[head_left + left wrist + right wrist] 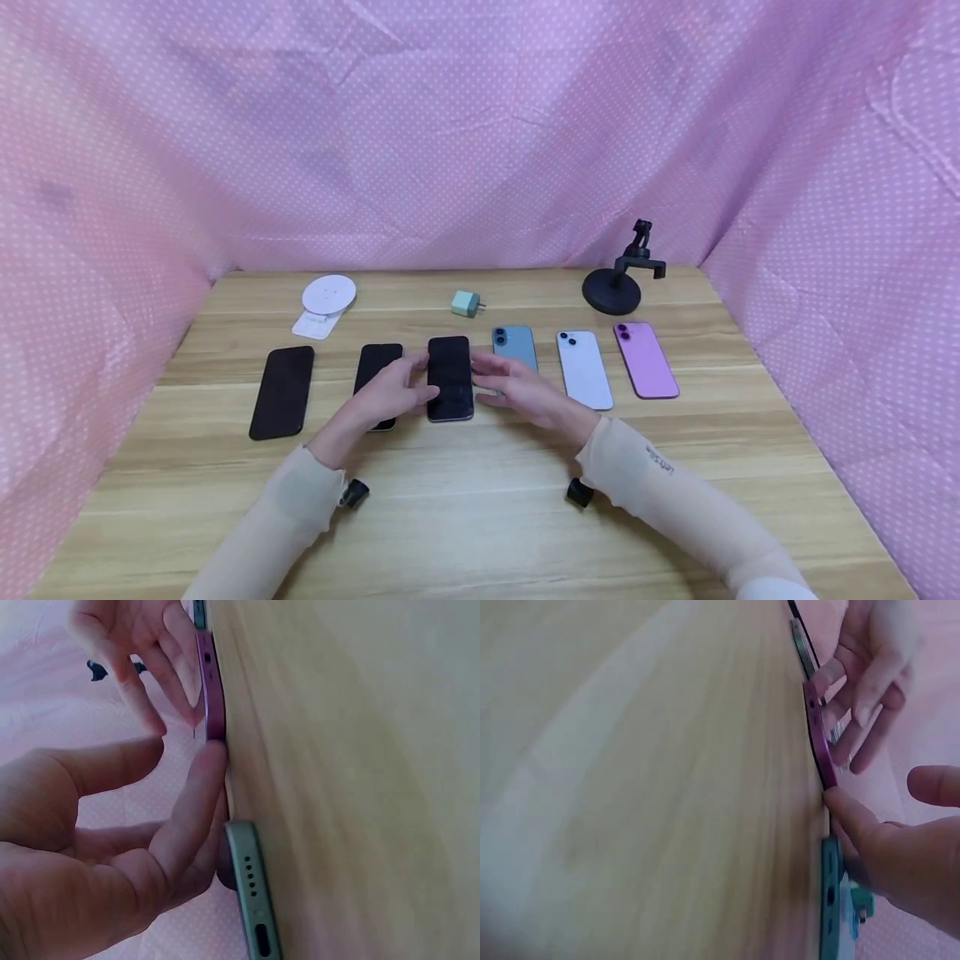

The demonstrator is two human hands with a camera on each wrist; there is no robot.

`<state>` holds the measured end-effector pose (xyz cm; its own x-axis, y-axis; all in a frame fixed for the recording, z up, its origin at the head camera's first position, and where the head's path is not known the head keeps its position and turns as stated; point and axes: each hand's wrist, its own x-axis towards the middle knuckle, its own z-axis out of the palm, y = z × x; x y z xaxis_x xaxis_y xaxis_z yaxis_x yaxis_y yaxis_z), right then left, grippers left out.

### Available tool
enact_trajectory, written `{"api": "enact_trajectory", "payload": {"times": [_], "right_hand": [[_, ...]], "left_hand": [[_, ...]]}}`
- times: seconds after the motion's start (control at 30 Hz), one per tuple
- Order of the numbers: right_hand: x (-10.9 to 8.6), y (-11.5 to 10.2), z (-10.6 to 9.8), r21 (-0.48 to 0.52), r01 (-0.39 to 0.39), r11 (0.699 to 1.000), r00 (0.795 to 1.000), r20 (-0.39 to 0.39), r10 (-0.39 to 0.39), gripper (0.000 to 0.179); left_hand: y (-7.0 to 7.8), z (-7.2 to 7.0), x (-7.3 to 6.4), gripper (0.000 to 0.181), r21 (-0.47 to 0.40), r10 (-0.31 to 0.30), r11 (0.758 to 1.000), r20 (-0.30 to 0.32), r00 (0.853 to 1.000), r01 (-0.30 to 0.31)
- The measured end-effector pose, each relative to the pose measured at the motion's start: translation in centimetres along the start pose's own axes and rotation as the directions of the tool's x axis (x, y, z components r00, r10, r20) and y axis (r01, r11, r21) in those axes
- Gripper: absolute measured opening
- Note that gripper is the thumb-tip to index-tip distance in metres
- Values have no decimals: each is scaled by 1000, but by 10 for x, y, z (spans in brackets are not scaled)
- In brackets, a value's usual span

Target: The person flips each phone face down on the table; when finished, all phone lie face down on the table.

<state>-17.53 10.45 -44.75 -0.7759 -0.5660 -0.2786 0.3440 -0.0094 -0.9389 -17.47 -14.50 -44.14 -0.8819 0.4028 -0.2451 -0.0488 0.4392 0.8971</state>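
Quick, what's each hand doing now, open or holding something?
Left hand: open, fingertips at the left edge of the black-screened phone between the hands.
Right hand: open, fingertips at that phone's right edge.

Six phones (450, 379) lie in a row on the table (480, 525), the plug (464, 303) behind them between disc (330, 293) and stand (611, 292).

Head view: bright, even, diffuse light; pale sheen on table (480, 517), soft shadows beside sleeves (273, 525). Wrist views: dimmer, soft; table grain blurred, pale glare streak in right.
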Motion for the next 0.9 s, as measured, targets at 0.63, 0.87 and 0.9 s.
{"api": "enact_trajectory", "payload": {"times": [0.63,0.87,0.9], "right_hand": [[2,1,13,122,-50,991,998,-25,53,56],[0,-4,7,175,-54,983,998,31,50,57],[-1,-4,6,178,-56,982,998,26,52,57]], "left_hand": [[-1,3,-2,66,89,-62,994,33,998,58],[4,2,1,67,100,-74,993,36,997,71],[6,2,2,67,108,-67,992,41,997,62]]}}
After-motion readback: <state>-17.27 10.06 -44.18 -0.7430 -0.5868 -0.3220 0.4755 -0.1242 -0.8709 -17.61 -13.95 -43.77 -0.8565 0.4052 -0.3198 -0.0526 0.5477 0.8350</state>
